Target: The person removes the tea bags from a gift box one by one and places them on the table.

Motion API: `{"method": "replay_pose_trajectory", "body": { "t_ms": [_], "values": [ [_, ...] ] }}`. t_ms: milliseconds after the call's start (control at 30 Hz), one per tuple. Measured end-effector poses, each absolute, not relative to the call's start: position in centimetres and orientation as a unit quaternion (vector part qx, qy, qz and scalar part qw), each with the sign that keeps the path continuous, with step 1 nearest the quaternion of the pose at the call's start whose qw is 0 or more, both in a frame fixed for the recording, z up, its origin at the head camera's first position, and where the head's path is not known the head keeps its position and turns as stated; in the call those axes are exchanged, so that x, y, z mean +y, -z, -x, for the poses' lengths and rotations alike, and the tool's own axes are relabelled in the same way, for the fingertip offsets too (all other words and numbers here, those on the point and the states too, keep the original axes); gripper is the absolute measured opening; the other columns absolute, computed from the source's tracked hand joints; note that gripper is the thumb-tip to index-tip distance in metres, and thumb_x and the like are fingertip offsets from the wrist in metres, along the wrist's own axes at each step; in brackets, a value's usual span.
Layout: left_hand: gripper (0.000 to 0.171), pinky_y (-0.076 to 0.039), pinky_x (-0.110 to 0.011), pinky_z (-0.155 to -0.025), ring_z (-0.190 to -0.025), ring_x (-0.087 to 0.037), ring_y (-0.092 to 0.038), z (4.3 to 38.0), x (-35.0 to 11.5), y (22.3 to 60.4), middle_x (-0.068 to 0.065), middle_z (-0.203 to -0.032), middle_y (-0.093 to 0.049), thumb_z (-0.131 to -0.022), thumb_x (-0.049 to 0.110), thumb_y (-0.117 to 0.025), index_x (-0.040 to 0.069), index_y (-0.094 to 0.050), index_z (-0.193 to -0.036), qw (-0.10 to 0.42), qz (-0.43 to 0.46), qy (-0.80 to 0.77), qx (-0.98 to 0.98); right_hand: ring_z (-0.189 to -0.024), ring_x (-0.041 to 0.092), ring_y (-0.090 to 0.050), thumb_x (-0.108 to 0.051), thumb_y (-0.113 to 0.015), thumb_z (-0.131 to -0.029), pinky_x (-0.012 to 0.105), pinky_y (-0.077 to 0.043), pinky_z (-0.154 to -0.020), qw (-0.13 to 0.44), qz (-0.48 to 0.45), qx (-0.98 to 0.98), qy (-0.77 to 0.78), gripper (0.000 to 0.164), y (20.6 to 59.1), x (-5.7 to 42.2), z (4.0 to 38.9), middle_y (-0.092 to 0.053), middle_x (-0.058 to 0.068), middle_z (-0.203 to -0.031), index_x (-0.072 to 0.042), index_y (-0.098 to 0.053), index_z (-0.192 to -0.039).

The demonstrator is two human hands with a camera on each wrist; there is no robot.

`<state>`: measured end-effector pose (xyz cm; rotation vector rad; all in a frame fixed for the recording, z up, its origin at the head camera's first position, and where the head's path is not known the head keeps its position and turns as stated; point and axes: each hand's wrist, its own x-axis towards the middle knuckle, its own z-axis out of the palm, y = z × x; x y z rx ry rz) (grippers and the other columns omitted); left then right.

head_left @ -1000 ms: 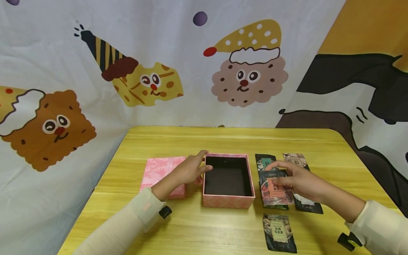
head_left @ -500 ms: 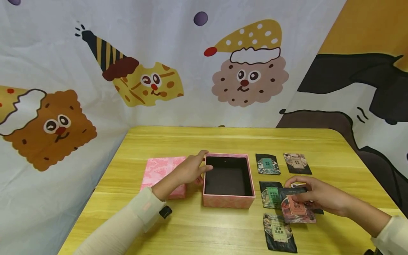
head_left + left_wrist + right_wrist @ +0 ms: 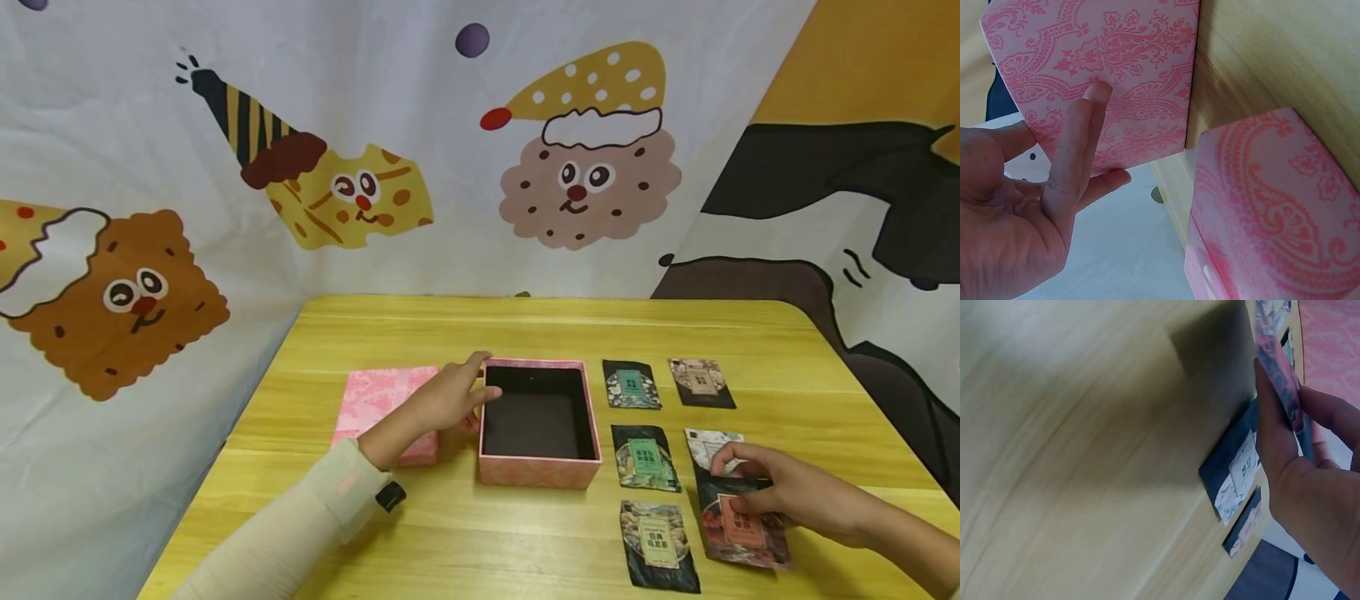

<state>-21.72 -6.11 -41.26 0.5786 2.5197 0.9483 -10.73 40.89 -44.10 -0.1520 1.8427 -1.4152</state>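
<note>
My left hand (image 3: pixel 446 396) holds the left wall of an open pink patterned box (image 3: pixel 540 473), its thumb over the rim. In the left wrist view its fingers lie along the box's outer side (image 3: pixel 1141 69). The box's black inside shows no contents. My right hand (image 3: pixel 798 496) pinches a red-labelled tea sachet (image 3: pixel 750 546) between thumb and fingers. That sachet overlaps a white-topped sachet (image 3: pixel 705 450) in the head view. In the right wrist view the pinched sachet (image 3: pixel 1279 369) is seen edge-on, above the table with its shadow beneath.
The pink lid (image 3: pixel 375 400) lies left of the box. Right of the box are a teal-labelled sachet (image 3: pixel 632 385), a green-labelled one (image 3: pixel 645 457), a yellow-labelled one (image 3: pixel 658 546) and a beige-labelled one (image 3: pixel 702 383). A cartoon-printed cloth (image 3: pixel 450 275) hangs behind the wooden table (image 3: pixel 420 533).
My right hand has carried the red-labelled sachet rightward and toward me, away from the teal and green sachets, uncovering them. My left hand and the box have stayed put.
</note>
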Motion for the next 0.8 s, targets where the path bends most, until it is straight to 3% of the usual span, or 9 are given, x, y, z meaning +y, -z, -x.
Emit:
{"method": "replay_pose_trajectory", "body": {
  "t_ms": [133, 300, 400, 533, 700, 800],
  "values": [
    [0.068, -0.051, -0.048, -0.104, -0.055, -0.017, -0.07, 21.7, -6.2, 41.3, -0.028, -0.141, -0.059, -0.106, 0.03, -0.06, 0.006, -0.028, -0.161, 0.192, -0.206, -0.339, 0.898, -0.08, 0.021, -0.058, -0.006, -0.062, -0.103, 0.034, -0.052, -0.064, 0.381, 0.073, 0.755, 0.529, 0.025, 44.4, 40.9, 10.0, -0.054, 0.014, -0.101, 0.003, -0.049, -0.123],
    [0.067, -0.052, -0.049, -0.103, -0.054, -0.014, -0.07, 21.6, -6.1, 41.4, -0.028, -0.142, -0.058, -0.106, 0.029, -0.06, 0.006, -0.028, -0.161, 0.195, -0.205, -0.343, 0.896, -0.084, 0.012, -0.055, -0.007, -0.071, -0.096, 0.03, -0.046, -0.065, 0.328, 0.115, 0.831, 0.435, 0.028, 45.3, 40.9, 9.3, -0.055, 0.012, -0.107, -0.001, -0.053, -0.116],
    [0.067, -0.052, -0.048, -0.103, -0.054, -0.014, -0.07, 21.6, -6.1, 41.3, -0.027, -0.144, -0.057, -0.106, 0.03, -0.06, 0.006, -0.028, -0.161, 0.194, -0.205, -0.341, 0.897, -0.087, 0.002, -0.057, -0.006, -0.076, -0.092, 0.028, -0.048, -0.066, 0.289, 0.141, 0.87, 0.374, 0.029, 45.8, 40.8, 9.0, -0.06, 0.009, -0.111, -0.006, -0.055, -0.111],
    [0.068, -0.052, -0.048, -0.104, -0.054, -0.015, -0.07, 21.7, -6.0, 41.2, -0.026, -0.144, -0.057, -0.106, 0.032, -0.06, 0.007, -0.028, -0.161, 0.193, -0.203, -0.338, 0.898, -0.092, 0.0, -0.064, -0.009, -0.08, -0.089, 0.032, -0.055, -0.07, 0.249, 0.162, 0.906, 0.303, 0.03, 46.3, 40.5, 8.6, -0.067, 0.003, -0.112, -0.013, -0.056, -0.107],
    [0.069, -0.052, -0.047, -0.103, -0.055, -0.016, -0.07, 21.8, -6.0, 41.2, -0.025, -0.137, -0.063, -0.106, 0.034, -0.06, 0.005, -0.028, -0.16, 0.191, -0.204, -0.335, 0.9, -0.086, 0.0, -0.062, -0.016, -0.085, -0.084, 0.032, -0.055, -0.068, 0.189, 0.199, 0.94, 0.204, 0.031, 46.5, 40.0, 8.2, -0.064, -0.014, -0.1, -0.022, -0.061, -0.104],
    [0.07, -0.051, -0.047, -0.104, -0.055, -0.015, -0.07, 21.8, -6.1, 41.2, -0.025, -0.137, -0.063, -0.106, 0.034, -0.06, 0.004, -0.028, -0.16, 0.188, -0.207, -0.331, 0.901, -0.079, -0.001, -0.051, -0.019, -0.087, -0.082, 0.029, -0.048, -0.062, 0.146, 0.22, 0.953, 0.151, 0.031, 46.3, 39.7, 7.9, -0.055, -0.016, -0.092, -0.027, -0.063, -0.1]
  ]
}}
